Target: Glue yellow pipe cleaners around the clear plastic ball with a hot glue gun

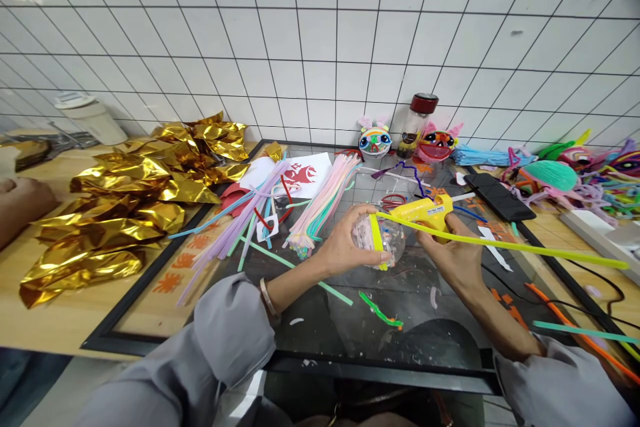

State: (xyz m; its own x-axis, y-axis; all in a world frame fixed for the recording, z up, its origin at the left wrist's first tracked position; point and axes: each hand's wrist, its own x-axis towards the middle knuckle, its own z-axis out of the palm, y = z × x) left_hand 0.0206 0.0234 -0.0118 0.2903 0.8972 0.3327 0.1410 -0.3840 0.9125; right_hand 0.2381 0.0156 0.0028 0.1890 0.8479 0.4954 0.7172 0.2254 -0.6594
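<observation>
My left hand (345,240) is wrapped round a clear plastic ball (395,240) with bits of coloured material inside. A yellow pipe cleaner (505,244) lies across the ball as a band, and its long free end stretches out to the right. In my right hand (453,247) is a yellow hot glue gun (423,212), its nozzle end close to the top of the ball. Both are held over the dark board (330,320). Below the ball lies a short green twisted pipe cleaner (380,311).
Bundles of pastel pipe cleaners (325,200) and crumpled gold foil (150,173) lie to the left. Decorated animal-face balls (375,140) and a lidded bottle (417,123) stand by the tiled wall. A black phone (500,197) and a cable (530,297) are at right. Another person's hand (25,207) shows far left.
</observation>
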